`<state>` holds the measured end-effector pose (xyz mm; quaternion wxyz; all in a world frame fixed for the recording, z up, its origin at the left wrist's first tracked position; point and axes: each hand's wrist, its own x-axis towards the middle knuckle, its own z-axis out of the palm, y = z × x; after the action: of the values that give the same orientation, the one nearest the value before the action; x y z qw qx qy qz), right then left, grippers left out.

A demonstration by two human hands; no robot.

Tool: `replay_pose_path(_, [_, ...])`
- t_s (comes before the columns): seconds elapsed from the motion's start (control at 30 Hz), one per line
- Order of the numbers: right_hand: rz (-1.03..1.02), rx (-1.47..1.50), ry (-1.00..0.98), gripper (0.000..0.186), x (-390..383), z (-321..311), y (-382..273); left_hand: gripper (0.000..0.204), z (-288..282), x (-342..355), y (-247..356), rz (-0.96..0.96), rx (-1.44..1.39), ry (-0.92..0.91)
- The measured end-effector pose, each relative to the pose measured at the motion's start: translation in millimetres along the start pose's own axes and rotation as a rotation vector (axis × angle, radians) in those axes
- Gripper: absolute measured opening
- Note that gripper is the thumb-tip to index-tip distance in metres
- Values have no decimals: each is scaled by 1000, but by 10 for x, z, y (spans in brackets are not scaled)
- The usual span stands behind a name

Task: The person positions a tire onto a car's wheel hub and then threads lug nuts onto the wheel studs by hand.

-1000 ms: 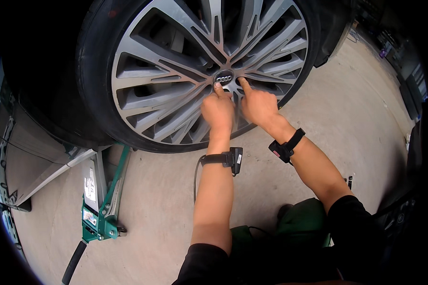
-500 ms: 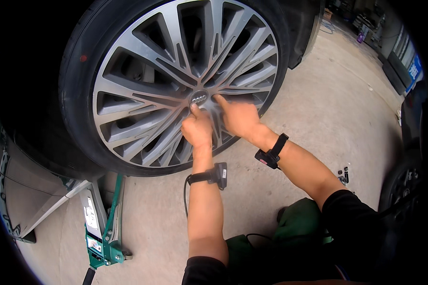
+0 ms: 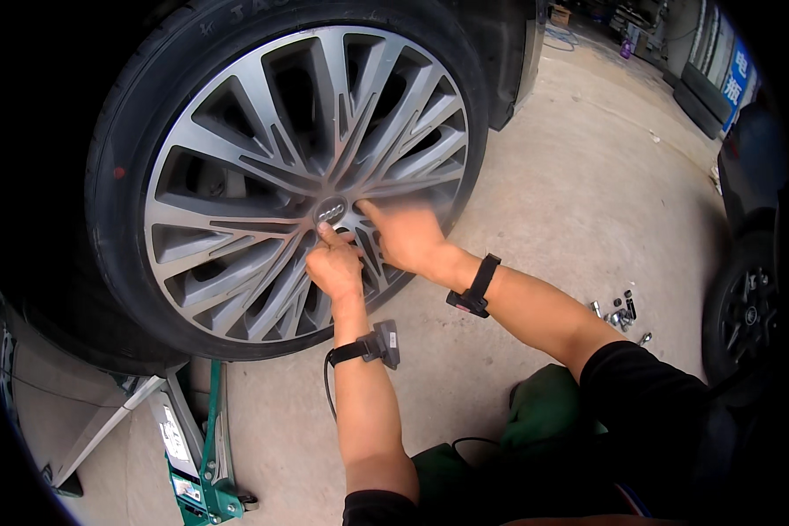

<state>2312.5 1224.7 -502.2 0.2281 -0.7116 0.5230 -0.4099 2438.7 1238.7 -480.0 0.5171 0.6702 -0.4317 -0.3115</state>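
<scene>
A silver multi-spoke alloy wheel (image 3: 237,298) with a black tyre (image 3: 118,223) stands upright before me, mounted on a car. At its hub is a round center cap (image 3: 330,211). My left hand (image 3: 333,266) is just below the cap, its thumb against the lower edge and its other fingers loosely bent and apart. To the cap's right, my right hand (image 3: 409,238) reaches a bolt hole with its index finger stretched out. Motion smears the back of that hand, and its other fingers are hidden. Neither hand shows an object in it.
A green floor jack (image 3: 203,478) stands at the lower left, under the car. Metal sockets and small parts (image 3: 622,314) lie on the concrete floor (image 3: 579,202) beyond my right forearm. Another vehicle's wheel (image 3: 745,307) is at the right edge.
The view has shifted, so the wheel appears farther left and lower. My left fingers have spread a little. Both hands remain beside the center cap, and more metal parts show on the floor.
</scene>
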Motion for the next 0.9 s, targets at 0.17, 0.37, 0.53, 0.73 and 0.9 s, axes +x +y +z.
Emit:
replay_pose_path(0.17, [488,685,-213,71,-54,-173,-212,60,16,14,-30,135,62,65])
replay_pose_path(0.37, [227,225,-142,67,-37,-300,-315,63,2,3,-1,75,14,10])
replay_pose_path(0.53, [105,-406,-106,69,-90,-194,-327,62,1,7,-12,19,18,15])
replay_pose_path(0.73, [742,1424,-266,70,29,-284,-345,62,21,4,-25,159,80,75])
replay_pose_path(0.9, [310,407,-197,69,-3,-286,-287,61,-20,-7,17,44,36,13])
